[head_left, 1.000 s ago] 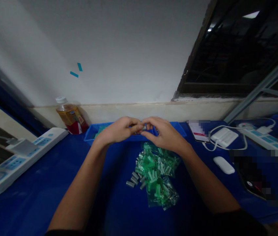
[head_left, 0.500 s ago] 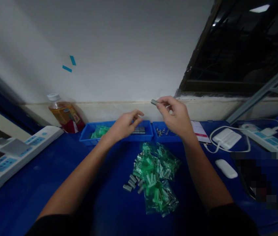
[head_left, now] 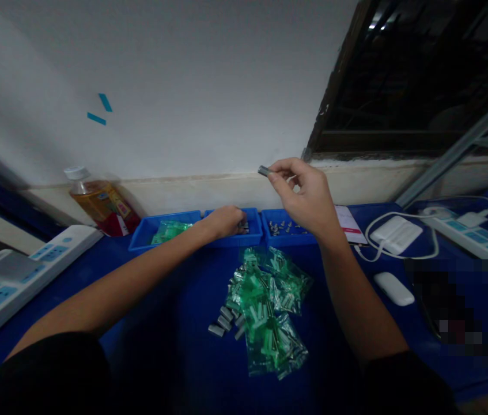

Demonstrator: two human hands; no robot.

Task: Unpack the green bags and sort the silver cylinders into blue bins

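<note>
My right hand (head_left: 304, 190) is raised in front of the wall, thumb and fingertips pinching a small grey metal piece (head_left: 263, 170) that sticks out to the left. My left hand (head_left: 226, 221) reaches into the middle blue bin (head_left: 250, 238), where grey metal pieces (head_left: 244, 230) lie. Its fingers are curled, and what they grip, if anything, is hidden. Below the bins lies a heap of clear and green plastic packets (head_left: 269, 323) with metal parts inside. Loose grey metal pieces (head_left: 222, 321) rest at the heap's left side.
The left blue bin (head_left: 136, 239) holds green packets; the right one (head_left: 267, 232) has small screw-like parts. A drink bottle (head_left: 101, 199) leans at the back left. Power strips (head_left: 68, 245) flank both sides. A white charger (head_left: 394, 234), its cable and a white case (head_left: 394, 288) are on the right.
My left hand has gone down into the middle bin and its fingers have curled. My right hand still holds the metal piece up. The whole view has shifted slightly.
</note>
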